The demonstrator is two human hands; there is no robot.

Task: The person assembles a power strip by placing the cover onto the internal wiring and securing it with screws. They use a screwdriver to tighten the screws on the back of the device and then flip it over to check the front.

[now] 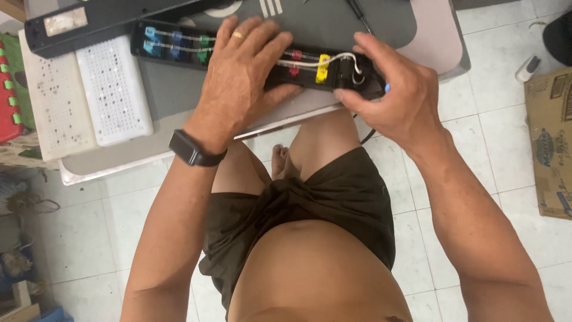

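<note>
1. A long black opened power strip (179,45), its inside fitted with blue, green, red and yellow plastic clips and thin white wires, lies across a small grey table (149,143) in front of the seated person.
2. The left hand (241,71) lies flat on the middle of the strip, fingers spread and pressing down; a ring sits on one finger and a black band on the wrist.
3. The right hand (396,89) grips the strip's right end, thumb under the near edge and fingers curled over the far side, beside the yellow clip (322,67).
4. A black cover strip (89,21) lies just behind, near the table's far edge.
5. Two white perforated rectangular plates (89,89) rest at the table's left.
6. A brown cardboard box (551,143) stands on the white tiled floor at the right.
</note>
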